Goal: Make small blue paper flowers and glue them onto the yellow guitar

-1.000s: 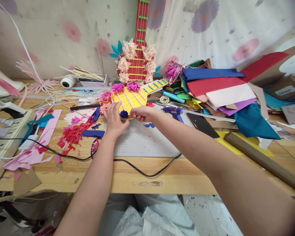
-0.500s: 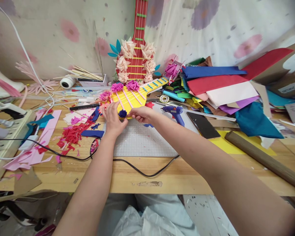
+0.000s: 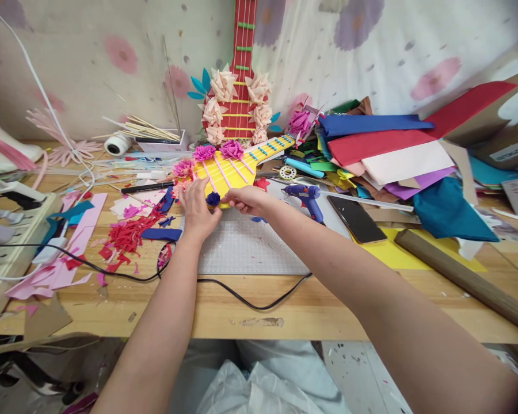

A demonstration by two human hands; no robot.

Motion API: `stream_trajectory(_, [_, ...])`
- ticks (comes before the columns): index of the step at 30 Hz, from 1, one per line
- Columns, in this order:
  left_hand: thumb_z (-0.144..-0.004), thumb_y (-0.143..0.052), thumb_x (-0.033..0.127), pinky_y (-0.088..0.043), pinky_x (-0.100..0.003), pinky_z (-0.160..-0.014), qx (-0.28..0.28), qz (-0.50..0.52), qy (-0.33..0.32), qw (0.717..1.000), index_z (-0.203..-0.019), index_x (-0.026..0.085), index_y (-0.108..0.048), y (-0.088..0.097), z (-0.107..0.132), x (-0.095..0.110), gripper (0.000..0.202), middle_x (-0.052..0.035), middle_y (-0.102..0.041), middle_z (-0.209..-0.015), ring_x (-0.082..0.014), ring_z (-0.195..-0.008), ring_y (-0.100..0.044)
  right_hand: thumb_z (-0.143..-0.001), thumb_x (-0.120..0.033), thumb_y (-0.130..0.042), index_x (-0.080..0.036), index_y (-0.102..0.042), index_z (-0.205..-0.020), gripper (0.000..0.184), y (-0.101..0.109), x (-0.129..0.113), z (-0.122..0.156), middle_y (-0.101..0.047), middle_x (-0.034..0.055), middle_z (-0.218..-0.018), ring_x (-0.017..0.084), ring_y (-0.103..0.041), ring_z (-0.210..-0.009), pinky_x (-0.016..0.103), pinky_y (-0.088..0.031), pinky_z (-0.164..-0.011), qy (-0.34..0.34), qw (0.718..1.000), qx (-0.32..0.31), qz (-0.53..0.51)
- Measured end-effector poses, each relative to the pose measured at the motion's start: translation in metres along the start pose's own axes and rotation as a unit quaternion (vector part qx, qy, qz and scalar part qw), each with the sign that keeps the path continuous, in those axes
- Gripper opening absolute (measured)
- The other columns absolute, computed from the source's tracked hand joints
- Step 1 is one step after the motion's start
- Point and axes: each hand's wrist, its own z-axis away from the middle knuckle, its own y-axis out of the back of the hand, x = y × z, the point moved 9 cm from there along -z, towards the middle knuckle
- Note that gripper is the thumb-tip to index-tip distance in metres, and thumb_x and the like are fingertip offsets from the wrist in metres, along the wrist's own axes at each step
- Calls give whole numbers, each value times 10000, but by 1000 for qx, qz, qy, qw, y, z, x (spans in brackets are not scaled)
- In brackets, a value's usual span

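A yellow paper guitar with pink strings and magenta paper flowers lies on the wooden table, its neck running up to the right. A small dark blue paper flower sits at the near edge of its body. My left hand rests with fingers spread on the guitar body, thumb against the blue flower. My right hand is closed in a pinch on the guitar's near edge, just right of the flower. Under my hands lies a grey cutting mat.
A red paper guitar with cream flowers leans on the wall behind. A blue glue gun, a phone and stacked coloured paper sheets lie right. Red and pink scraps, a black cable and a power strip lie left.
Both hands stayed at the blue flower and the guitar's edge, shifting only slightly. The view drifted a little to the left.
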Motion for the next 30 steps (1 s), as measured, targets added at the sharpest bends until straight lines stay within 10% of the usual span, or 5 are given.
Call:
stream_trajectory(12, [-649, -499, 92, -294, -465, -1074, 129, 4, -4, 992, -1137, 179, -488, 26, 6, 18, 497, -123, -542, -1173, -257, -1203, -456, -805, -188, -547, -141, -573, -757, 72, 64, 4, 38, -511, -42, -523, 30, -335, -377, 179, -212, -369, 111, 989, 76, 55])
stream_trajectory(20, [-805, -520, 210, -462, -348, -862, -201, -5, -93, 975, -1002, 187, -599, -71, 28, 76, 214, -84, -598, -1025, -217, -986, -572, -729, -343, -629, -161, -564, -774, 199, 124, 40, 77, -512, -45, -546, 47, -390, -445, 197, -281, -440, 158, 963, 119, 181])
stream_trajectory(30, [-688, -671, 200, -437, -389, -897, -222, 29, 83, 971, -774, 178, -633, -92, 28, 40, 97, -75, -591, -947, -229, -953, -569, -655, -508, -672, -185, -502, -652, 365, 185, 46, 113, -466, -38, -549, 66, -367, -487, 241, -249, -472, 152, 941, 171, 248])
